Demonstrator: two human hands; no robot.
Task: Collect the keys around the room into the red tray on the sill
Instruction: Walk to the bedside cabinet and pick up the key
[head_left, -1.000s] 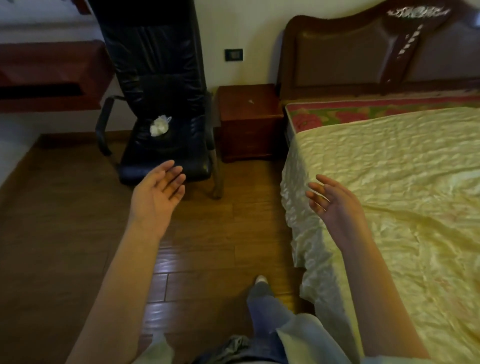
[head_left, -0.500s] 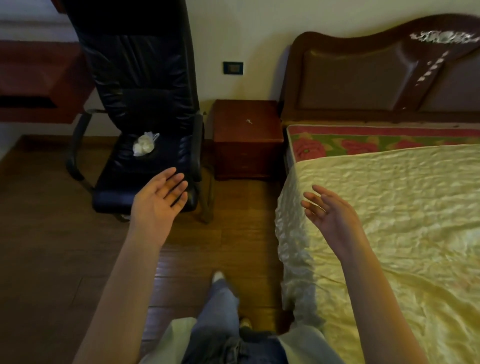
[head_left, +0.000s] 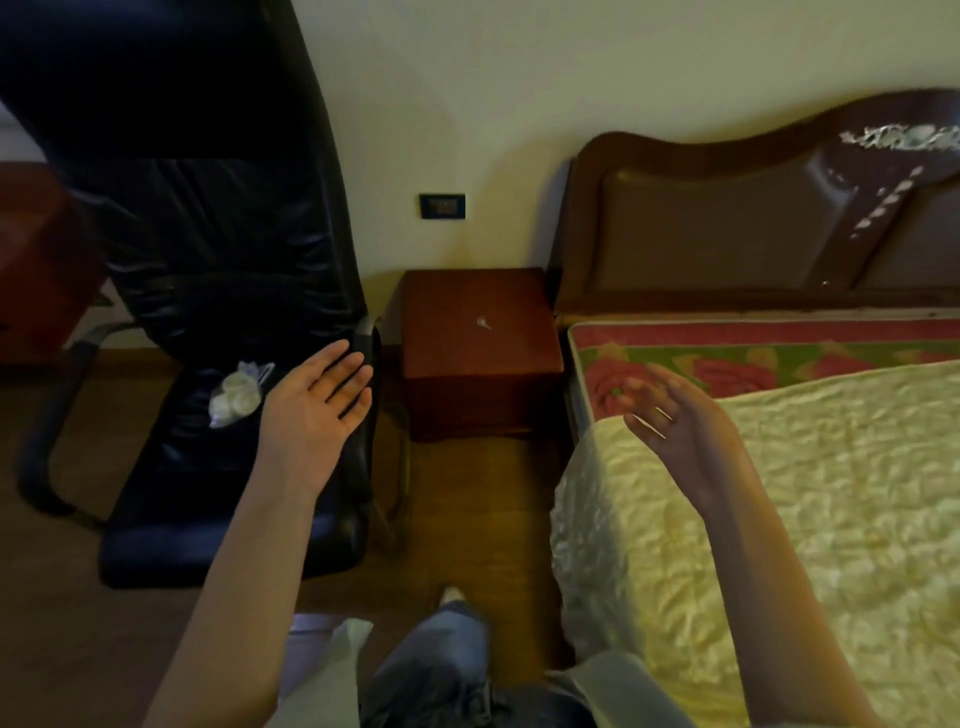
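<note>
Wooden nightstand (head_left: 480, 332) holds key (head_left: 483, 323); both hands empty.

Chair (head_left: 218, 291): glossy black leather, creased. Nightstand (head_left: 480, 332): polished reddish wood. Bedspread (head_left: 779, 519): shiny, crinkled yellow cloth. Floor (head_left: 478, 499): smooth wood boards. Headboard (head_left: 727, 234): dark wood, padded panels.

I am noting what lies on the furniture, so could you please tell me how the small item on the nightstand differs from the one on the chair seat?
The small metallic item on the nightstand is tiny, thin and shiny, possibly a key; the white bundle on the black chair is bigger, crumpled and pale. The first lies on red-brown wood, the second on dark leather. Neither is touched by a hand.
</note>
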